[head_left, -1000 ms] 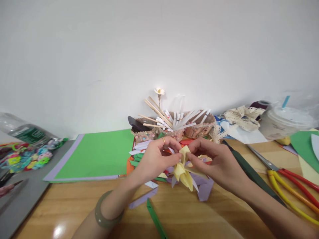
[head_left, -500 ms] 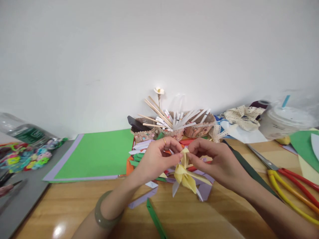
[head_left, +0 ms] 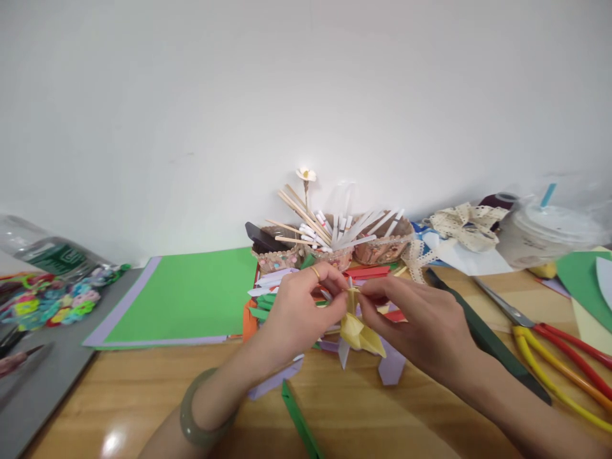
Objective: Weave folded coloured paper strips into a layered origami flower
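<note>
A folded yellow paper piece (head_left: 357, 333) with pointed petal-like flaps hangs between my two hands, above the middle of the table. My left hand (head_left: 306, 309) pinches its narrow top end with thumb and forefinger. Close against it, my right hand (head_left: 418, 312) grips the same end from the other side, fingertips nearly meeting the left ones. Folded purple paper strips (head_left: 392, 366) lie below and behind the yellow piece. Nearer to me, a green folded strip (head_left: 300, 417) rests on the wood. The fingertips partly cover the yellow piece's top.
Decorated baskets (head_left: 382, 250) with sticks and pens stand against the wall. Green paper sheets (head_left: 186, 296) lie at left, beside a grey board (head_left: 62, 363). Red-and-yellow-handled scissors (head_left: 526, 325) and a dark green bar (head_left: 492, 341) lie at right, near a lidded plastic cup (head_left: 540, 233).
The yellow paper piece has turned and shifted slightly, its lower flaps now partly behind my right hand. My right hand has rolled over, with its back more toward me.
</note>
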A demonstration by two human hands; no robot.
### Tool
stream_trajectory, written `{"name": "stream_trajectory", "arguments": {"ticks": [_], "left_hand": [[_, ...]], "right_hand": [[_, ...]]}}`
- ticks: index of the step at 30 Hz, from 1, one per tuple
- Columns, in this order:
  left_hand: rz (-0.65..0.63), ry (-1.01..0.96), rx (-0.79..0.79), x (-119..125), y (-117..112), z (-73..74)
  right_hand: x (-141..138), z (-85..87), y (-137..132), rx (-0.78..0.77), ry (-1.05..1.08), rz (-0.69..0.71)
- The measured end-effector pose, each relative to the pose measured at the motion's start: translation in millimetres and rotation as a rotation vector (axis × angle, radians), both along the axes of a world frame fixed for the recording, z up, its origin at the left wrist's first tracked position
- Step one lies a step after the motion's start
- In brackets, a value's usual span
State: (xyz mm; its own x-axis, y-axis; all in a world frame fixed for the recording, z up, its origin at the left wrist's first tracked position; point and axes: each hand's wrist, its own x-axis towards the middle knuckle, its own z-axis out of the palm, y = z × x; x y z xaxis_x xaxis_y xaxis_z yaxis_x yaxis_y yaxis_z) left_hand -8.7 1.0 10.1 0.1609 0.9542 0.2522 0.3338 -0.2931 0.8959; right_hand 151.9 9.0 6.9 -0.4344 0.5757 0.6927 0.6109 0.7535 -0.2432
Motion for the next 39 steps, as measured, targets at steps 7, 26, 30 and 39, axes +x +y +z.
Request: {"name": "stream_trajectory", "arguments": {"ticks": [7, 26, 30, 39], "left_hand": [[0.038, 0.019, 0.028, 1, -1, 1.5], [-0.177, -0.284, -0.378, -9, 13, 0.8], [-0.126, -0.26, -0.212, -10, 13, -1.8], [-0.072, 0.06, 0.421, -10, 10, -1.6]], "right_hand": [[3, 3.2, 0, -0.118, 0.05, 0.042], [9, 1.3, 6, 0.048, -0.007, 0.059], [12, 8.2, 7, -0.131, 0.084, 0.119], [8, 14.5, 3, -0.619, 0.291, 0.102]]}}
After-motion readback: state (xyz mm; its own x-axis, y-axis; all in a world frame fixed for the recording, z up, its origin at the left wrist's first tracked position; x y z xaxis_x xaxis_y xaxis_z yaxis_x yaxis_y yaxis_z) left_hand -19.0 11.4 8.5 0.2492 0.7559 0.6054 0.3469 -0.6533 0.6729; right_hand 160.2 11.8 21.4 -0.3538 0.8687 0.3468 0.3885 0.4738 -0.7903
